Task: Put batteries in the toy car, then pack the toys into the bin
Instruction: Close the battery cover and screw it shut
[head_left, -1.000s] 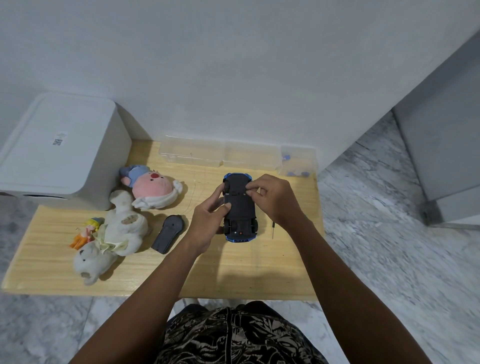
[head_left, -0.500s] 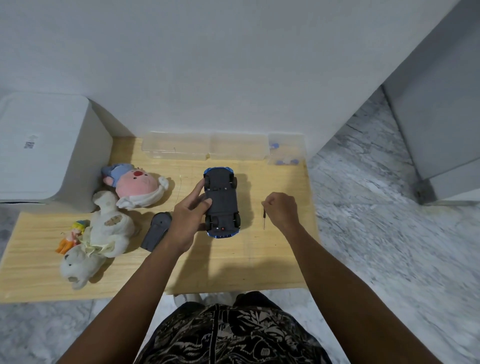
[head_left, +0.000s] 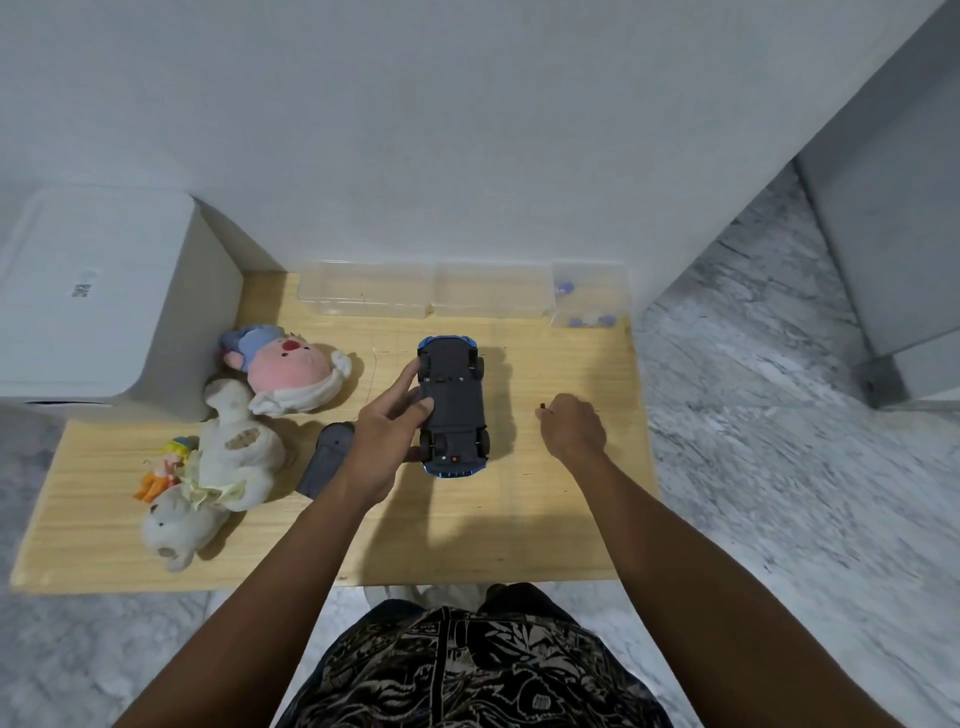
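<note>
Here the left hand (head_left: 387, 441) grips the upturned toy car (head_left: 453, 406) by its side on the wooden surface (head_left: 545, 519), while the right hand (head_left: 574, 431), just right of it, pinches a small dark screwdriver (head_left: 542, 405)

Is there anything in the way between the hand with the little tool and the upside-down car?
Nothing visible. Only bare wooden table lies between the right hand, which pinches a small dark tool, and the toy car. The left hand holds the car from its other side.
</note>
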